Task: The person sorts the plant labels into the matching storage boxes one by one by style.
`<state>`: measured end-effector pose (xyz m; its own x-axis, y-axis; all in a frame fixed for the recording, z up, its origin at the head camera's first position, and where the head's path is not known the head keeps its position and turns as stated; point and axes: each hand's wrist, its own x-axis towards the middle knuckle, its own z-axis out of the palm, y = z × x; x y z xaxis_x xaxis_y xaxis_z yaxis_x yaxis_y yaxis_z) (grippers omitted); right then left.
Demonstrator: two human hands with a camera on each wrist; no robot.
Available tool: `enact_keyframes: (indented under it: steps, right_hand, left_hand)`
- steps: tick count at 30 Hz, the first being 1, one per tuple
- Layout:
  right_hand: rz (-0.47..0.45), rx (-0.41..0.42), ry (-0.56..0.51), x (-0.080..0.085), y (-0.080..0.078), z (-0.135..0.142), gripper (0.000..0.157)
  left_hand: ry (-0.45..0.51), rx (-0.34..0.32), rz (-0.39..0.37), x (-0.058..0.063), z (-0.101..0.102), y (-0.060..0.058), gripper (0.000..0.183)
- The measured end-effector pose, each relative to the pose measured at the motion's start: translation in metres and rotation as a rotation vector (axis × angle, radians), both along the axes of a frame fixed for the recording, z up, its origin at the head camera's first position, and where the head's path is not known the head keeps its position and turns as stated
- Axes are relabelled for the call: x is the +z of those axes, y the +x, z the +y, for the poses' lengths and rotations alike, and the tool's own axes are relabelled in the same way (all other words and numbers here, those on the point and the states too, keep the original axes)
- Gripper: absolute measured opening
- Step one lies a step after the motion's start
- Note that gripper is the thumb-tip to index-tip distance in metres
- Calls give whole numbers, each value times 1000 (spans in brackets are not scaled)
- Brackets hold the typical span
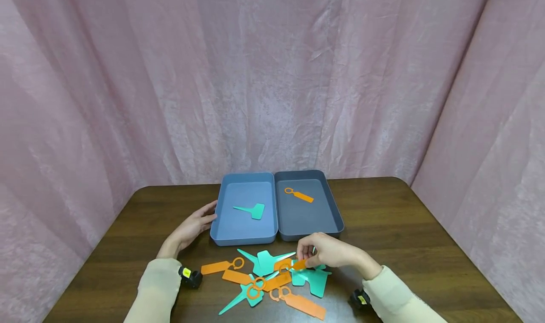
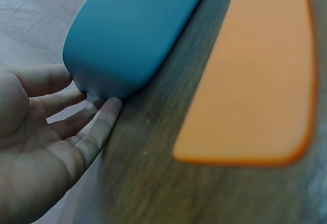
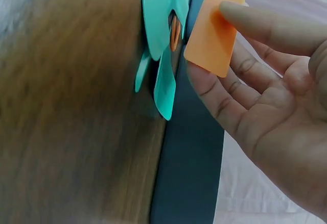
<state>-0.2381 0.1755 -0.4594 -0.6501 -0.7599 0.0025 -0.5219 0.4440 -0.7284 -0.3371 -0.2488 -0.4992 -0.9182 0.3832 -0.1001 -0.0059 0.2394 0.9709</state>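
My right hand pinches an orange ring-ended tag between thumb and fingers, just above the right side of a loose pile. In that pile, green T-shaped plant labels and orange ring-ended tags overlap on the table. Fingers fairly straight, my left hand touches the outer left wall of the blue tray. One green plant label lies inside that tray. A single orange tag lies in the dark grey tray beside it.
Both trays stand side by side toward the back of the brown wooden table. A pink curtain hangs behind the table. At the left of the pile, one orange tag lies close to the left wrist camera.
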Motion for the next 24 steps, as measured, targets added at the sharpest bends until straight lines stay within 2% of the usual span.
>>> enact_keyframes:
  steps: [11,18,24]
  right_hand:
    - [-27,-61,-43,12,-4,11,17]
    - [-126,-66,-138,18,-7,20,8]
    - [-141,-92,-173,21,-9,27,8]
  left_hand:
    - [6,2,-2,-2,-2,1,62]
    - [15,-6,3,-1,-1,-1,62]
    - [13,-5,-1,-1,-1,-1,62]
